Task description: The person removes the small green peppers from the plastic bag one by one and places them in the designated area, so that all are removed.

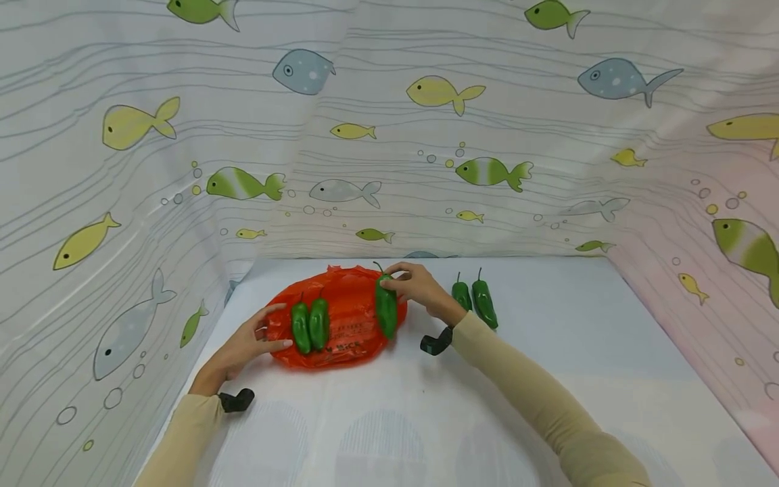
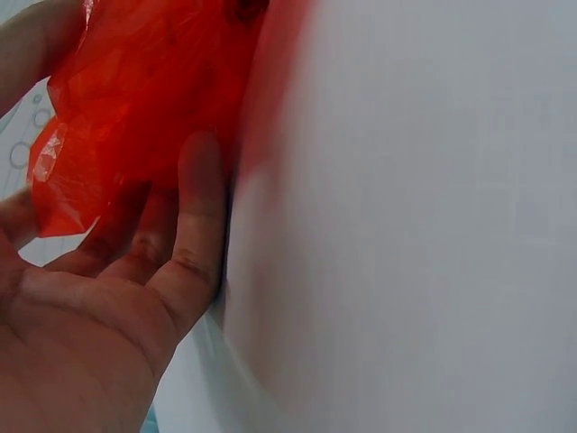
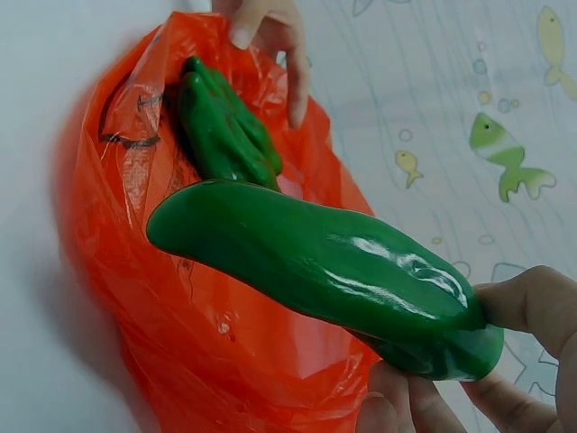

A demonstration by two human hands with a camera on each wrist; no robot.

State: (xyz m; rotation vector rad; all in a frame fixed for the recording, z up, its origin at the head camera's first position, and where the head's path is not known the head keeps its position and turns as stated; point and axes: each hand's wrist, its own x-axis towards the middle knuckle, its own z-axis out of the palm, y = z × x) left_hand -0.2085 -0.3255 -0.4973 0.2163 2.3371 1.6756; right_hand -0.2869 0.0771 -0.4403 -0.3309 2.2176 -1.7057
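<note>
A flat orange plastic bag (image 1: 349, 304) lies on the white table, with two green peppers (image 1: 309, 326) side by side on its left part. My right hand (image 1: 414, 287) pinches the stem end of a third green pepper (image 1: 385, 308) over the bag's right side; in the right wrist view that pepper (image 3: 334, 266) hangs just above the orange bag (image 3: 180, 298). My left hand (image 1: 255, 338) lies with straight fingers at the bag's left edge, its fingers (image 2: 194, 216) touching the plastic (image 2: 135, 99). Two more green peppers (image 1: 475, 301) lie right of the bag.
The white table (image 1: 389, 419) is walled on three sides by a fish-print curtain (image 1: 426, 135). A wide bare stretch of tabletop lies in front of the bag and to the right of the loose peppers.
</note>
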